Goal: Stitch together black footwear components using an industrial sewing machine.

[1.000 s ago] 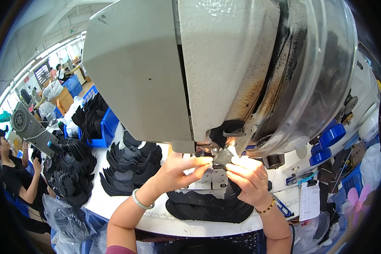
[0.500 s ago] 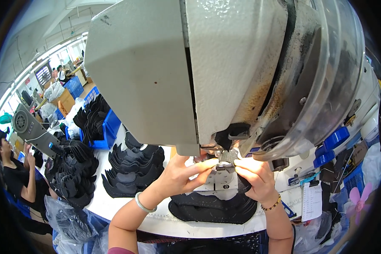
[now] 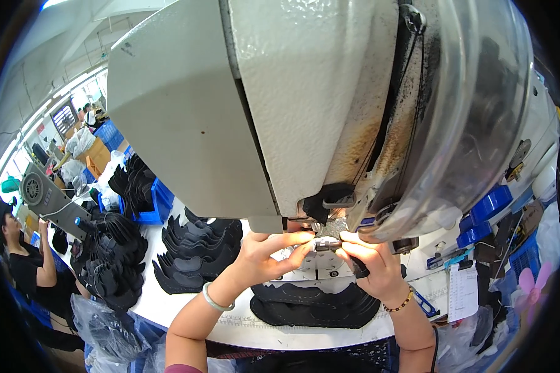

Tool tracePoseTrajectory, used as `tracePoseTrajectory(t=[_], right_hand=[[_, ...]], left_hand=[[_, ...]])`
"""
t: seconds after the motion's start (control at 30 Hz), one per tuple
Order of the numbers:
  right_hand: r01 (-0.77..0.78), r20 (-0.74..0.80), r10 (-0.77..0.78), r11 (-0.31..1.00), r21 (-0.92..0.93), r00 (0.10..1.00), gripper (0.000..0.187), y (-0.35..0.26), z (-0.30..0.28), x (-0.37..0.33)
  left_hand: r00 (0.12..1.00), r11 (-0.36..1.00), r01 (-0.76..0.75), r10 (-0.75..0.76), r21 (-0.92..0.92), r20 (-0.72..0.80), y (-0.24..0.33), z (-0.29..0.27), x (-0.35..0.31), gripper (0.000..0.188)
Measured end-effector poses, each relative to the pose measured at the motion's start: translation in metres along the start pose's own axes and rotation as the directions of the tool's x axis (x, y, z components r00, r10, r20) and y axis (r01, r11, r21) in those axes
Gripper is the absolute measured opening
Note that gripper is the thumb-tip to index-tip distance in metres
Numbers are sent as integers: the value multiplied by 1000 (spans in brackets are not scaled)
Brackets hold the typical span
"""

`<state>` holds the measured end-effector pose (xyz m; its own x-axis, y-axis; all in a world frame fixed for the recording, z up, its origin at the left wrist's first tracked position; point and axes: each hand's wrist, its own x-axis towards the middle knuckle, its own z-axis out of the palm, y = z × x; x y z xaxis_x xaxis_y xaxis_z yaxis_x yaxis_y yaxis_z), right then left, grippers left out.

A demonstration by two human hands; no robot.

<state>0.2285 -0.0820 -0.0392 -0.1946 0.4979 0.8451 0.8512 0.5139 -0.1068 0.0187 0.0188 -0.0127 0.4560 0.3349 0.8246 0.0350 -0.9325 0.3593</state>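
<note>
Under the head of a large pale sewing machine (image 3: 180, 124), my two hands meet at a short, shiny metal cylinder (image 3: 326, 244). My left hand (image 3: 264, 256) pinches at its left end with thumb and index finger. At the other end, my right hand (image 3: 378, 264) is closed with its fingertips on it. A dark rounded piece (image 3: 359, 268) pokes out below the right fingers; whether it joins the cylinder I cannot tell. Just behind lies a grey textured patch (image 3: 338, 227). In front of my hands rests a stack of black curved cut pieces (image 3: 314, 309).
More black pieces (image 3: 199, 252) lie stacked at left, beside a dark heap (image 3: 109, 255) and a blue bin (image 3: 163, 202). A clear curved guard (image 3: 479, 124) hangs at right, above blue trays (image 3: 485, 214). Another person (image 3: 34, 267) sits at far left.
The view has shifted, with the machine head now farther left. My hands stay together under it; the metal cylinder shows more plainly between the fingertips, and the dark piece sits below my right fingers.
</note>
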Motion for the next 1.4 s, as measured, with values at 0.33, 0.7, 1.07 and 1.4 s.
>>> tracePoseTrajectory(t=[0.33, 0.7, 1.07, 1.4], right_hand=[[-128, -26, 134, 981, 142, 991, 19, 9, -1, 9], [-154, -57, 173, 957, 246, 983, 16, 16, 6, 3], [-218, 52, 212, 932, 290, 976, 19, 17, 5, 6], [-186, 13, 194, 916, 355, 981, 19, 15, 3, 14]], left_hand=[[998, 992, -51, 46, 118, 45, 5, 0, -3, 33], [993, 973, -81, 61, 216, 98, 7, 0, -3, 34], [994, 951, -111, 112, 290, 11, 12, 4, 1, 29], [983, 952, -136, 163, 273, -80, 11, 7, -1, 29]])
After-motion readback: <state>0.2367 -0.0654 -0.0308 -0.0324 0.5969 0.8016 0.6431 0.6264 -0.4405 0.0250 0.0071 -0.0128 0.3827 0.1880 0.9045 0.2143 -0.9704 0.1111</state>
